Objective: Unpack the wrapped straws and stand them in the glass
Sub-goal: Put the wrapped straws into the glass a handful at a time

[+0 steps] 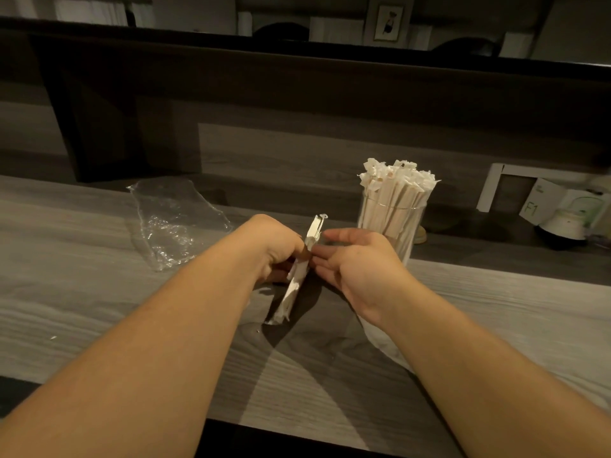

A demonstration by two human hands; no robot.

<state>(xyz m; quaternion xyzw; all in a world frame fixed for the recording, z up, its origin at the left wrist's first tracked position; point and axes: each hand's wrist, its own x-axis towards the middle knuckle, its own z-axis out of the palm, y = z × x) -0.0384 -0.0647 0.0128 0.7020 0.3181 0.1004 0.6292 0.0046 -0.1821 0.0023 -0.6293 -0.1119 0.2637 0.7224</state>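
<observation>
The left hand [281, 246] is curled round a small bundle of wrapped straws [297, 276], gripping it near its upper half. The bundle is tilted, its top leaning to the right and away, its lower end just above the counter [82, 292] near the middle of the surface. The right hand [357, 262] is released, fingers straight and spread, their tips touching or just beside the bundle where the left hand holds it. The glass [390, 226] stands upright toward the back edge, right of the hands, and is packed with paper-wrapped straws [396, 183] that rise above its rim. A crumpled clear plastic wrap [175, 223] lies flat on the counter left of the hands, toward the back edge.
</observation>
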